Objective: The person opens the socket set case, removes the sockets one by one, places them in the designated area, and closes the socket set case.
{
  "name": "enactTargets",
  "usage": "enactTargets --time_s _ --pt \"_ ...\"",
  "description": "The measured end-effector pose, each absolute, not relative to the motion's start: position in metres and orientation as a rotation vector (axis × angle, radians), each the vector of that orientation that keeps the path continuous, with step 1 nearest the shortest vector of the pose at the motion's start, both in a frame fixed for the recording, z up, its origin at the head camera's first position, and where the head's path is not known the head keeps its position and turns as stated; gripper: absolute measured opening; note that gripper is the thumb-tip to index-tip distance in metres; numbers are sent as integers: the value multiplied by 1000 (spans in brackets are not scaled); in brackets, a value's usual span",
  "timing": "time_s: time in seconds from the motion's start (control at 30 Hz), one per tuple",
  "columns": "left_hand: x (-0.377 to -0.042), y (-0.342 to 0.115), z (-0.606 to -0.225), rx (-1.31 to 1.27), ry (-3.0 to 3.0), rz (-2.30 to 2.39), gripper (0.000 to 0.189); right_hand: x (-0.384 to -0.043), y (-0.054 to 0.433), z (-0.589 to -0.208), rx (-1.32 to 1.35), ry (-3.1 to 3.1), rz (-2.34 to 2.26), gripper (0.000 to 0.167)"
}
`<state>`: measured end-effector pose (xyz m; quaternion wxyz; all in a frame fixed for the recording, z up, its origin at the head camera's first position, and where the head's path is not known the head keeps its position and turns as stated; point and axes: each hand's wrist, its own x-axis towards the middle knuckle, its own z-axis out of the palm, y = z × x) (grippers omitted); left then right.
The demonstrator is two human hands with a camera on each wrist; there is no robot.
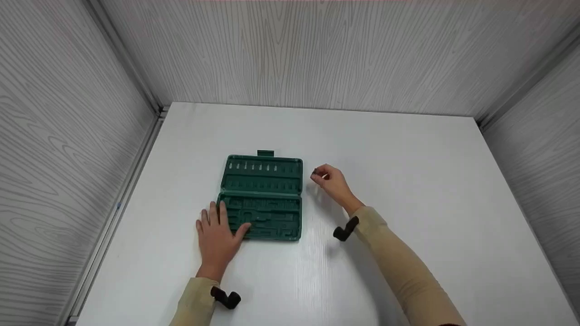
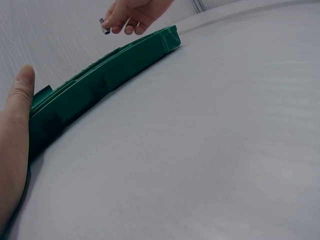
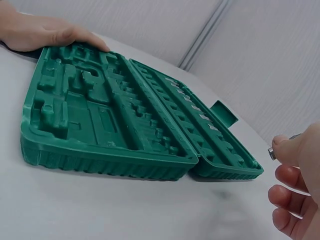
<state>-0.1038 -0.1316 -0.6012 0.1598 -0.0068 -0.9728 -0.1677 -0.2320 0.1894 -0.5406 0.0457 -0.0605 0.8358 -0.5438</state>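
Note:
A green plastic tool case (image 1: 261, 194) lies unfolded on the white table, its moulded recesses facing up. Along the top row of the far half sits a line of small silvery pieces (image 1: 253, 167). My left hand (image 1: 218, 237) rests with straight fingers over the left edge of the near half, thumb across its front corner. Just right of the far half, my right hand (image 1: 333, 183) is raised above the table. Between thumb and fingertip it pinches a small metal socket (image 2: 104, 26), partly hidden by the fingers in the right wrist view.
A latch tab (image 1: 265, 153) sticks out from the far edge of the case. The white table (image 1: 408, 181) extends on both sides, with wood-grain panels (image 1: 290, 54) standing behind it and at left and right.

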Motion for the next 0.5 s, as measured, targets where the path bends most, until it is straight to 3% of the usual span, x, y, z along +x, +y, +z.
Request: enactTargets --time_s 0.5 --pt "-105 -132 -603 -17 -2752 -495 90 -215 243 -546 -78 2517 -1701 23"
